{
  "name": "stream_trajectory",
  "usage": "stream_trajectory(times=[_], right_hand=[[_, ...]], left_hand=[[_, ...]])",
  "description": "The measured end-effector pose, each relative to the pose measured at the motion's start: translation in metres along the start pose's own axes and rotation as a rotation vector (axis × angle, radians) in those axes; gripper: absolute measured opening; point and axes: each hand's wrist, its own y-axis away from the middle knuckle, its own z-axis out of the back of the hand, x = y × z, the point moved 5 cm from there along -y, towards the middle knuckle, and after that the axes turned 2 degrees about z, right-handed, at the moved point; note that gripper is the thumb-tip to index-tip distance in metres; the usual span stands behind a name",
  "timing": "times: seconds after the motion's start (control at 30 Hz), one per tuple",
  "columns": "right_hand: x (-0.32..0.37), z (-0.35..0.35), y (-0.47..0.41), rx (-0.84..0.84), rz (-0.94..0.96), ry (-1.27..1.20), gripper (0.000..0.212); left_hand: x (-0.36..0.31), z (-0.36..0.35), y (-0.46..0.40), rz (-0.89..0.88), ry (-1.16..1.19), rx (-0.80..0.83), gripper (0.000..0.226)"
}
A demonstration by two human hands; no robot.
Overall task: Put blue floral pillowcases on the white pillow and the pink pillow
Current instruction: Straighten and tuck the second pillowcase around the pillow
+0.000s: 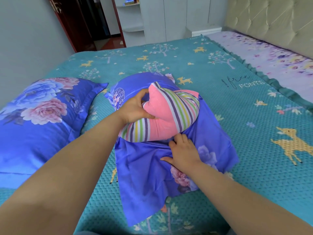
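The pink pillow [169, 114], with coloured stripes, lies folded on a blue floral pillowcase [145, 168] in the middle of the bed. Its far end sits inside the case; the near end sticks out. My left hand [135, 107] grips the pillow's folded left edge. My right hand [183, 151] presses on the pillowcase fabric just below the pillow, its fingertips at the case's opening. At the left lies a second pillow in a blue floral pillowcase [39, 119], fully covered.
The bed has a teal bedspread [254, 126] with deer and tree prints. A lilac floral sheet [271, 60] and a padded headboard [271, 19] run along the right. A grey wall stands at the left, a doorway and white wardrobe behind.
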Motion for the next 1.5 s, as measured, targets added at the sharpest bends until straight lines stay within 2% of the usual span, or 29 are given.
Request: stream_trajectory(times=[0.1,0.27,0.4,0.57,0.67,0.77,0.83,0.9,1.03,1.13,1.23,1.3,1.4,1.47,1.5], right_hand=[[-0.006,0.014,0.000,-0.067,0.127,0.077,0.062],[-0.010,0.030,-0.006,-0.246,0.169,0.067,0.018],[-0.004,0.053,-0.008,-0.465,0.213,-0.065,0.021],[-0.003,0.096,-0.010,-0.828,0.201,-0.183,0.029],[-0.008,0.111,-0.015,-0.907,0.211,-0.123,0.034],[-0.014,0.119,-0.021,-0.959,0.269,-0.031,0.055],[-0.010,0.120,-0.023,-0.933,0.396,-0.039,0.064],[-0.004,0.114,-0.028,-0.779,0.520,-0.016,0.072],[-0.005,0.103,-0.029,-0.543,0.531,0.127,0.074],[-0.011,0.105,-0.029,-0.490,0.520,0.167,0.064],[-0.011,0.102,-0.033,-0.390,0.500,0.169,0.048],[-0.009,0.101,-0.034,-0.270,0.445,0.150,0.032],[-0.008,0.106,-0.033,-0.176,0.348,0.139,0.018],[-0.005,0.110,-0.029,-0.200,0.286,0.125,0.018],[-0.004,0.111,-0.025,-0.257,0.267,0.118,0.021]], left_hand=[[-0.001,0.002,-0.003,-0.005,0.001,-0.004,0.095],[-0.001,-0.010,0.002,-0.005,-0.065,0.010,0.067],[0.007,-0.006,0.009,0.032,-0.174,-0.006,0.053],[-0.004,-0.006,0.017,0.028,-0.304,0.010,0.057],[-0.011,-0.011,0.018,0.034,-0.295,0.002,0.060],[-0.013,-0.011,0.018,0.051,-0.347,0.023,0.057],[-0.013,-0.012,0.021,0.068,-0.375,0.035,0.054],[-0.011,-0.016,0.023,0.083,-0.373,0.039,0.052],[-0.009,-0.029,0.027,0.112,-0.383,0.021,0.054],[-0.012,-0.039,0.033,0.078,-0.394,-0.059,0.070],[-0.013,-0.042,0.046,-0.011,-0.284,-0.088,0.075],[-0.013,-0.043,0.055,-0.102,-0.243,-0.028,0.083],[-0.011,-0.050,0.071,-0.153,-0.228,0.189,0.096],[-0.012,-0.054,0.079,-0.162,-0.388,0.248,0.108],[-0.014,-0.054,0.081,-0.169,-0.451,0.199,0.111]])
